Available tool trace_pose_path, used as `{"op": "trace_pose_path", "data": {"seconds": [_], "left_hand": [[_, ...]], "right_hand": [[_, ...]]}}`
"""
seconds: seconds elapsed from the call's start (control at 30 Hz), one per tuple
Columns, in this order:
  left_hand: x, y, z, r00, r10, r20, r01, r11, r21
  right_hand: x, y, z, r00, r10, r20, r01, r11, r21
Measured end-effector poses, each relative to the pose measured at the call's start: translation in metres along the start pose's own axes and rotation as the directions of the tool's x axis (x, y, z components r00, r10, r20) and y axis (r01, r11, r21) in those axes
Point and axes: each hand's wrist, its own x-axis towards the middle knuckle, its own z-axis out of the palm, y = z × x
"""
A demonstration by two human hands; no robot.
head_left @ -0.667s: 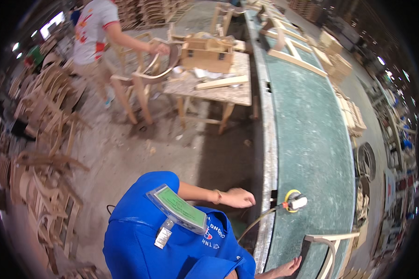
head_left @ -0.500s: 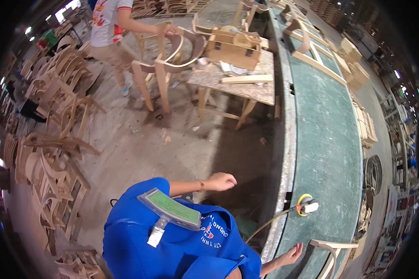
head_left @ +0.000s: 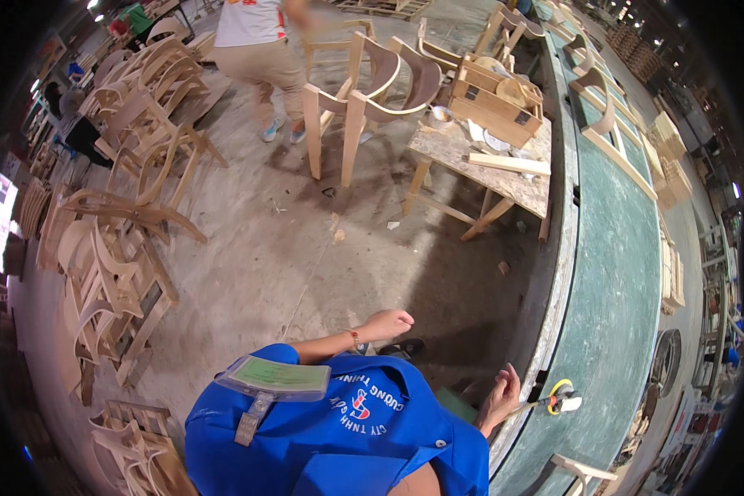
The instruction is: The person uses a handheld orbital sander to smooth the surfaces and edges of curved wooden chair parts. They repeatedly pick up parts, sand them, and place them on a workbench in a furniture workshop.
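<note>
My left hand [head_left: 388,324] hangs in front of my body over the floor, its fingers curled in with nothing visible in them. By the near edge of the long green-topped bench [head_left: 608,273] is my right hand [head_left: 501,398], fingers apart and slightly bent, holding nothing. Just right of it a small round power tool with a yellow rim, like a sander [head_left: 564,398], lies on the green surface. Its hose runs toward my right hand; whether they touch I cannot tell. A pale wooden frame piece [head_left: 583,469] rests on the bench at the lower right.
Ahead stands a small table [head_left: 488,169] with a wooden toolbox [head_left: 498,101]. Wooden chairs [head_left: 360,99] stand beside it, and another person [head_left: 260,66] is behind them. Stacked chair parts [head_left: 107,289] line the left. More frames [head_left: 608,124] lie farther along the bench.
My view has turned left, so the bench and tables sit farther right. My right hand has drawn back from beside the wooden frame piece to the bench's near edge. My left hand stays curled.
</note>
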Motion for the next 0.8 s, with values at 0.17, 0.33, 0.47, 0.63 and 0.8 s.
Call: {"op": "trace_pose_path", "data": {"seconds": [0.17, 0.33, 0.47, 0.63, 0.8], "left_hand": [[0.015, 0.028, 0.01, 0.994, -0.018, 0.11, 0.022, 0.999, -0.036], [0.035, 0.014, -0.001, 0.999, 0.012, 0.037, -0.018, 0.985, 0.172], [0.053, 0.021, -0.019, 0.993, -0.111, -0.037, 0.117, 0.954, 0.277], [0.051, -0.009, -0.048, 0.945, -0.185, -0.269, 0.239, 0.954, 0.18], [0.021, -0.066, -0.072, 0.846, -0.298, -0.442, 0.374, 0.923, 0.093]], "right_hand": [[0.044, 0.005, 0.008, 0.992, -0.076, 0.104, 0.085, 0.993, -0.079], [0.087, 0.024, 0.005, 0.99, -0.037, 0.137, 0.054, 0.991, -0.121], [0.114, 0.045, 0.01, 0.984, 0.02, 0.178, 0.002, 0.992, -0.123], [0.16, 0.042, 0.051, 0.941, -0.12, 0.317, 0.161, 0.981, -0.104], [0.201, -0.009, 0.119, 0.846, -0.288, 0.449, 0.345, 0.937, -0.05]]}}
